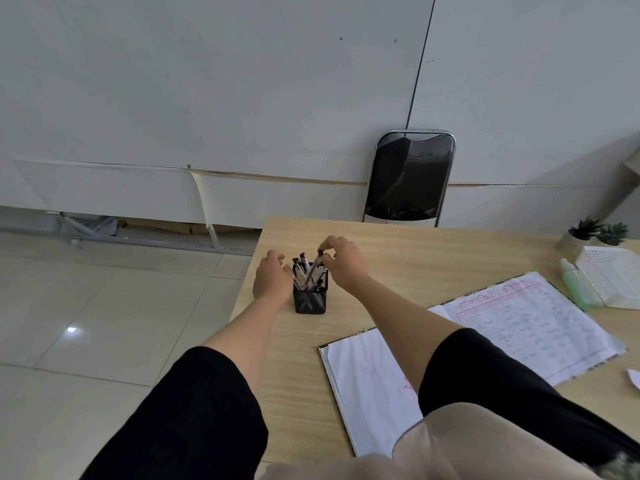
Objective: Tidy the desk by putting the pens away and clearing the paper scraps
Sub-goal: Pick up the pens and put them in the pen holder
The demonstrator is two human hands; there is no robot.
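No brand or label can be read anywhere; the open notebook [485, 344] carries pink-ruled pages with handwriting too blurred to make out.

The work surface is a light wood-grain desk [433, 258], seen near its left edge. Beyond that edge a floor of pale glossy tiles [104, 323] is seen, and behind the desk a grey-white panelled wall [207, 81], against which a black folding chair [410, 178] with a chrome frame is leaned. At the far right of the desk a small potted plant [585, 233], a white perforated tray [614, 275] and a pale green bottle [578, 285] lying just beside the tray are found. A white paper scrap [633, 379] lies at the right border, near the notebook's corner.

A black mesh pen holder [310, 296] stands upright near the desk's left edge, well apart from the notebook. Several pens [303, 270] are held in it, their long axes roughly vertical and fanned, dark caps pointing up and away. One pen [316, 268] is tilted, its top leaning right toward the right hand [343, 263], by whose pinched fingertips its cap end is gripped while its lower end sits inside the holder. The left hand [272, 280] is placed against the holder's left side, fingers curled; whether the holder is actually grasped cannot be told. Both forearms are bare below black sleeves [194, 420].
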